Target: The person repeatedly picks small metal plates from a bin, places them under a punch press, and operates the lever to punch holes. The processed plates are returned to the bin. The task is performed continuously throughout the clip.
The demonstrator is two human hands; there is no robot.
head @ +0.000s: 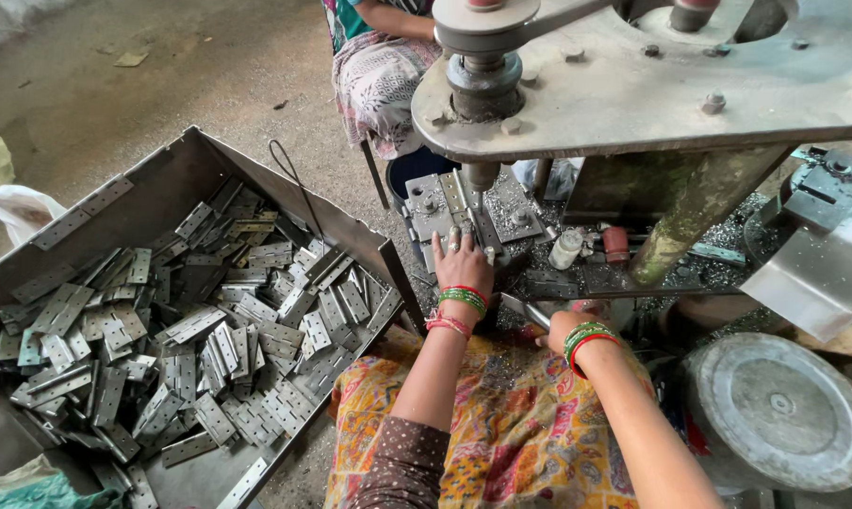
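Note:
My left hand rests on the work bed of a grey drilling machine, fingers pressed on a metal hinge lying under the drill bit. Red and green bangles ring that wrist. My right hand is bent downward below the bed, and its fingers are hidden behind the wrist and its bangles, so I cannot see what it holds. A grey metal bin full of several flat steel hinges stands at my left.
Another person in a patterned garment sits beyond the machine. A round metal disc lies at right. Metal shavings, a small white bottle and a red part cover the machine bed. White sacks lie on the concrete floor.

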